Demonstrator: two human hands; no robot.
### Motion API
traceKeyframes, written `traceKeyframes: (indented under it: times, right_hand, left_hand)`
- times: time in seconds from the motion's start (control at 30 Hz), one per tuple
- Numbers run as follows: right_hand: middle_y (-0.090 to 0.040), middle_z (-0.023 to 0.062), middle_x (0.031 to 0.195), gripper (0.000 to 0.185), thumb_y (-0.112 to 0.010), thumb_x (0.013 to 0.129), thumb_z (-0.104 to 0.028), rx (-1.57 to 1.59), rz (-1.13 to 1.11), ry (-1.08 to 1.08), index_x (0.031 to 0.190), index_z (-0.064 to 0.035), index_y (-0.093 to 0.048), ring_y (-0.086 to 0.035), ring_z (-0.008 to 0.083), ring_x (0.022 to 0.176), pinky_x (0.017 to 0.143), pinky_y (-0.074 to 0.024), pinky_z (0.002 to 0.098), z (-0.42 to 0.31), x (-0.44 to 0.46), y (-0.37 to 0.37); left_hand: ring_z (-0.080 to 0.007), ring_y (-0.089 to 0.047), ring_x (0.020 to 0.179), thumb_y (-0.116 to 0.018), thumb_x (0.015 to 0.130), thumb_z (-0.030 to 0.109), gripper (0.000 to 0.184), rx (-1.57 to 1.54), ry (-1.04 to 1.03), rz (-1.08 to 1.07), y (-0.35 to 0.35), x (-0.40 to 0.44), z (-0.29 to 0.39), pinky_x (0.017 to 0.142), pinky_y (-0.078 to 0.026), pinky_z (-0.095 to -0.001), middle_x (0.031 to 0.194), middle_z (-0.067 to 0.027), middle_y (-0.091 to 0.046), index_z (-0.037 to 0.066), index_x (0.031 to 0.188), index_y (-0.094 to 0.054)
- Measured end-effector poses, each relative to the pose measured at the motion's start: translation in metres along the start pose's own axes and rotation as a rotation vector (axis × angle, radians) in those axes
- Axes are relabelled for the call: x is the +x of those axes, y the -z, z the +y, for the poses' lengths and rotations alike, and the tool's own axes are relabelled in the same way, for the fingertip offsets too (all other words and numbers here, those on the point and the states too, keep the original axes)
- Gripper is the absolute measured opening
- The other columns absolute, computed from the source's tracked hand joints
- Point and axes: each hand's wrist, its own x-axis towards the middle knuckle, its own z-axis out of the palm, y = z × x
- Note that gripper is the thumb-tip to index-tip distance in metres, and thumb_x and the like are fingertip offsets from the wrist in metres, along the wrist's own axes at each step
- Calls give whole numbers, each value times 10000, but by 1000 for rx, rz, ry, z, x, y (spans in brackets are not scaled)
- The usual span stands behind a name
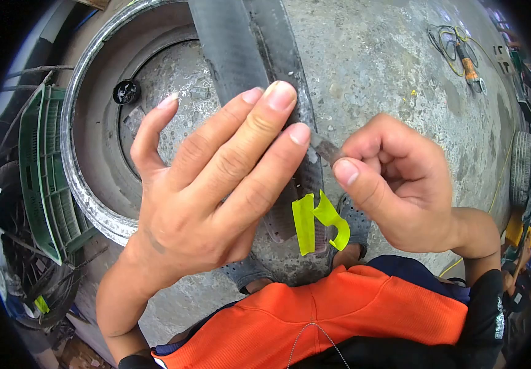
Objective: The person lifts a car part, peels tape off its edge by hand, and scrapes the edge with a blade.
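Observation:
A long dark grey panel (pixel 231 52) with a raised seam runs from the top of the view down toward my feet. My left hand (pixel 210 178) lies on it with the fingers stretched out, the fingertips near its right edge. To the right, my right hand (pixel 394 178) pinches a small dark flat piece (pixel 327 149) between thumb and forefinger, its tip at the panel's edge. Two strips of bright yellow-green tape, one straight (pixel 304 224) and one curled (pixel 332 220), hang at the panel's lower end.
A large round rim (pixel 81 178) stands at the left on the concrete floor, with a small black cup (pixel 126 92) inside. Beyond it is a green crate (pixel 50 178). An orange-handled tool (pixel 469 69) with a cable lies upper right. A tyre (pixel 522 169) is at the far right.

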Motion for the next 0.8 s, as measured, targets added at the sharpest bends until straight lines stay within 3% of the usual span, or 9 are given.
traceKeyframes:
  times: [0.13, 0.23, 0.33, 0.4, 0.8]
  right_hand:
    - [-551, -31, 721, 129, -633, 995, -138, 202, -6, -128, 977, -24, -575, -494, 22, 571, 486, -393, 194, -1, 6, 1]
    - [-564, -15, 726, 154, -633, 994, -170, 423, -135, -239, 980, -29, -574, -517, 40, 537, 444, -404, 199, -1, 14, 9]
    - [-565, -14, 736, 142, -641, 987, -156, 328, -112, -211, 983, -30, -576, -511, 36, 535, 455, -404, 193, -2, 14, 8]
    - [-564, -16, 734, 139, -645, 985, -152, 159, -29, -60, 981, -30, -578, -516, 36, 543, 452, -406, 195, 0, 9, 9]
    - [-517, -58, 737, 70, -635, 980, -62, -179, 18, 71, 968, -23, -578, -432, 0, 629, 573, -360, 185, -5, 2, 4]
  left_hand:
    - [-291, -581, 1291, -620, 669, -45, 692, 16, 6, -13, 1, 0, 2, 1177, -205, -486, 1436, -195, -564, 47, 1354, -580]
    - [-293, -578, 1297, -617, 665, -47, 700, 3, 6, -15, 2, 2, 1, 1175, -207, -485, 1442, -190, -561, 44, 1359, -576]
    - [-299, -571, 1307, -620, 654, -54, 716, -28, 4, -6, 3, 1, -2, 1172, -212, -489, 1447, -192, -557, 44, 1361, -562]
    - [-303, -565, 1315, -625, 642, -62, 733, -51, 1, -3, 3, -1, -5, 1168, -215, -494, 1449, -194, -554, 47, 1363, -547]
    - [-314, -570, 1309, -634, 637, -59, 705, -48, -20, 7, -1, -1, -6, 1168, -216, -502, 1442, -215, -553, 41, 1331, -561]
